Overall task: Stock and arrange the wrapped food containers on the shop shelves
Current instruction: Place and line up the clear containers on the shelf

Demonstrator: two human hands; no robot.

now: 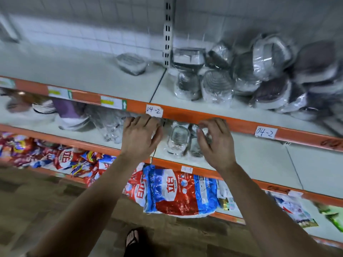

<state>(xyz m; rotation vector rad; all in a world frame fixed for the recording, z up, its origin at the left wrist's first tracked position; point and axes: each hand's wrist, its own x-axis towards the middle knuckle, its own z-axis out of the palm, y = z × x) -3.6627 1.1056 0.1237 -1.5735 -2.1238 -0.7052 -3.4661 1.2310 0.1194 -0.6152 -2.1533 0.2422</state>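
Landmark: handwritten white paper label "04-2" [154, 110], stuck on the orange front strip [213, 118] of the upper white shelf [74, 71].
Far left of the label, lower down: blurred purple and white goods [65, 112] on the middle white shelf [259, 160]; what they are cannot be told.
Lower left of the label: a heap of red, blue and white plastic bags [61, 158] on the bottom shelf.
Above and slightly left of the label: one grey rectangular container in clear wrap [130, 64], alone at the back of the upper shelf.
Left hand [141, 134]: just below the label, back of the hand upward, fingers curled with their tips under the orange strip. Its thumb lies against clear plastic; whether it grips anything cannot be told.
Clear lidded container [178, 140]: below and right of the label, standing on the middle shelf, between the two hands, just beside each.
Right hand [215, 143]: further right, fingers bent, thumb and forefinger pinching crinkled clear plastic wrap [203, 131] just right of the clear lidded container.
Well below the label: a large red, blue and white bag [176, 193] hanging over the bottom shelf's edge.
Straight down from the label, at the picture's foot: a foot in a dark sandal [133, 238] on the brown floor.
Upper right of the label: a loose pile of grey wrapped containers [259, 76], tilted against each other on the upper shelf.
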